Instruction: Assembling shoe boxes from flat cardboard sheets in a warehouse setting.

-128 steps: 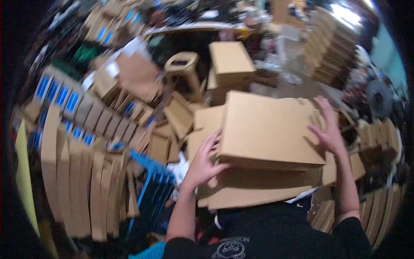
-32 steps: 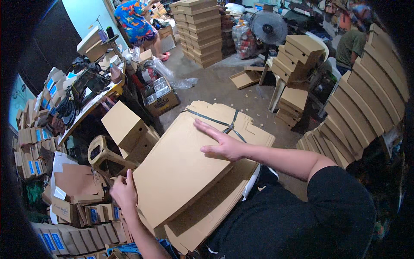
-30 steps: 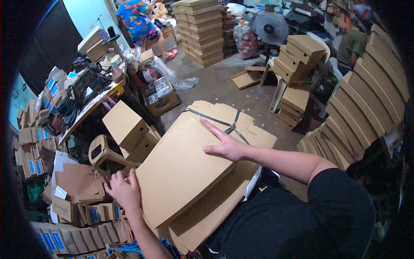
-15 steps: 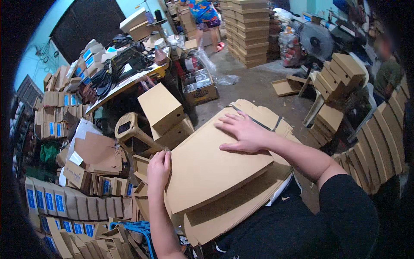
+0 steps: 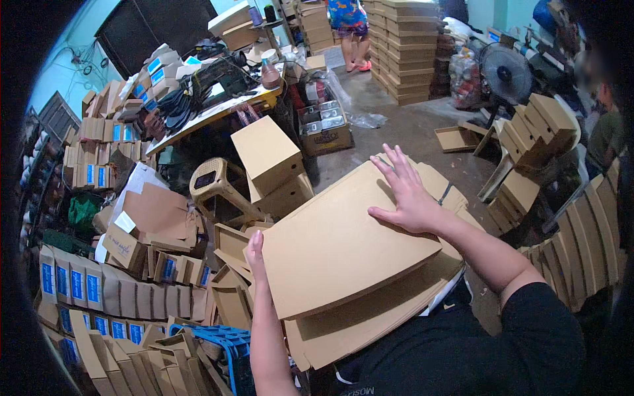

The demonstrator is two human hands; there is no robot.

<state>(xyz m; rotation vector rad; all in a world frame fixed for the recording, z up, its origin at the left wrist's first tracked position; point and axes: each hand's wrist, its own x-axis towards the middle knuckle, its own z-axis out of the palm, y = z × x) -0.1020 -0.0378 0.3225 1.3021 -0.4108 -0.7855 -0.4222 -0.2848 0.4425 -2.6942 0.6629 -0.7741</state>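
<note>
A tan cardboard box lid or folded panel [image 5: 343,254] lies in front of me, on a stack of flat cardboard sheets [image 5: 356,336] that reaches over my lap. My right hand [image 5: 411,195] rests on the panel's far right part, fingers spread and thumb out. Against the panel's left edge stands my left hand [image 5: 255,253], seen edge-on with its fingers stretched; part of it is hidden. A dark strap [image 5: 446,192] crosses the sheets beyond my right hand.
Left of me are a plastic stool [image 5: 214,181], two closed boxes [image 5: 267,152], open box trays [image 5: 231,290] and a blue crate [image 5: 228,343]. Rows of cardboard pieces [image 5: 574,244] stand at right. Farther off are a tall box stack [image 5: 404,53], a fan [image 5: 506,74] and a person [image 5: 350,30].
My left hand's fingers have straightened along the panel's edge. The right hand's fingers have lifted and tilted up more. The whole view has shifted, so the surroundings appear farther right.
</note>
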